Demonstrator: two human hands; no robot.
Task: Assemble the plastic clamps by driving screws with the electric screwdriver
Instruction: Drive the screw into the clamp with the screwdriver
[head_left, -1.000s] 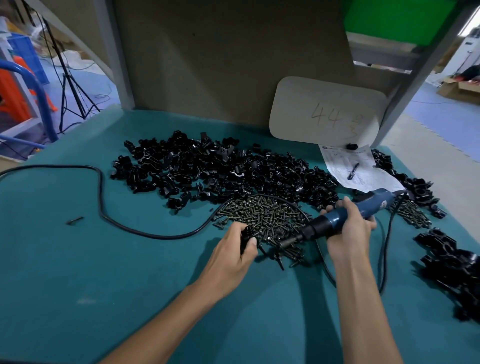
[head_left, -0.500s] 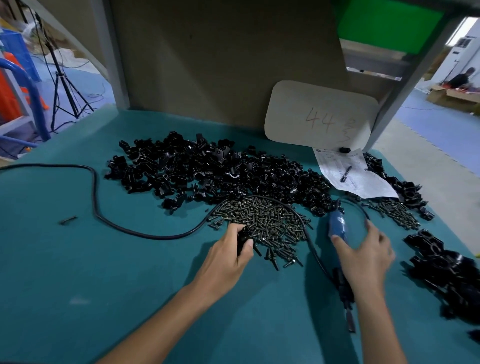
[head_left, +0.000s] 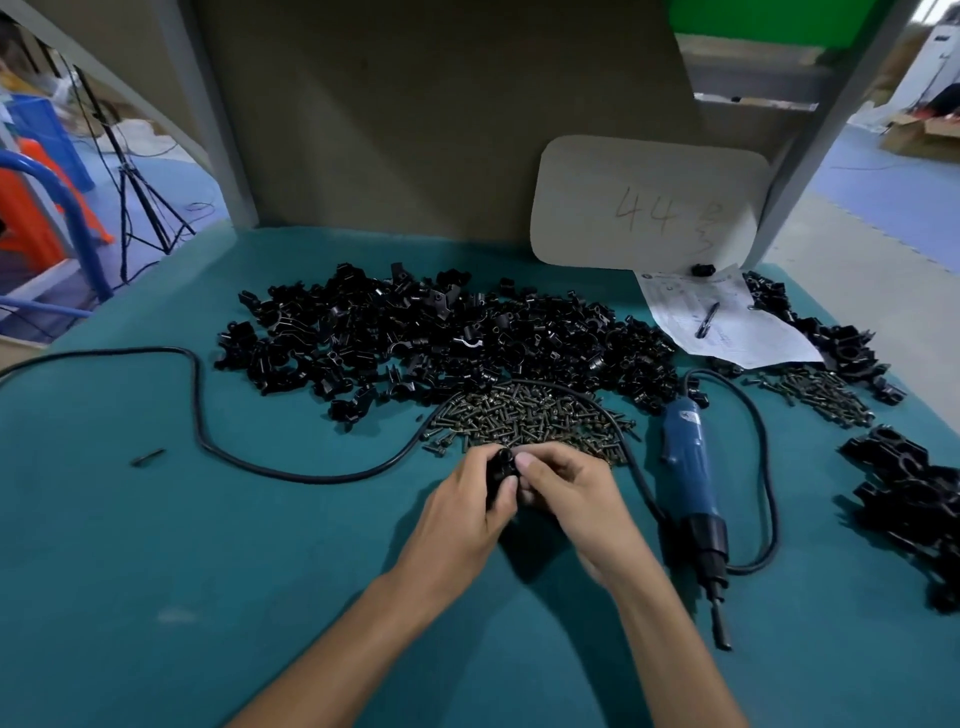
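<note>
My left hand (head_left: 467, 499) grips a black plastic clamp (head_left: 502, 467) just in front of the screw pile (head_left: 530, 415). My right hand (head_left: 566, 491) meets it from the right, fingertips pinching the same clamp. The blue electric screwdriver (head_left: 688, 473) lies flat on the teal table (head_left: 208, 545) to the right of my hands, bit pointing toward me, with no hand on it. A large heap of loose black clamp parts (head_left: 441, 338) spreads behind the screws.
The screwdriver's black cable (head_left: 197, 405) loops across the left of the table and around the tool. A second screw pile (head_left: 821, 395) and more clamps (head_left: 914, 499) lie at the right. Paper with a pen (head_left: 727, 322) and a card marked 44 (head_left: 649, 202) sit behind.
My right hand set the screwdriver down on the table and moved left to join my left hand on the clamp. The left hand stayed near the screw pile.
</note>
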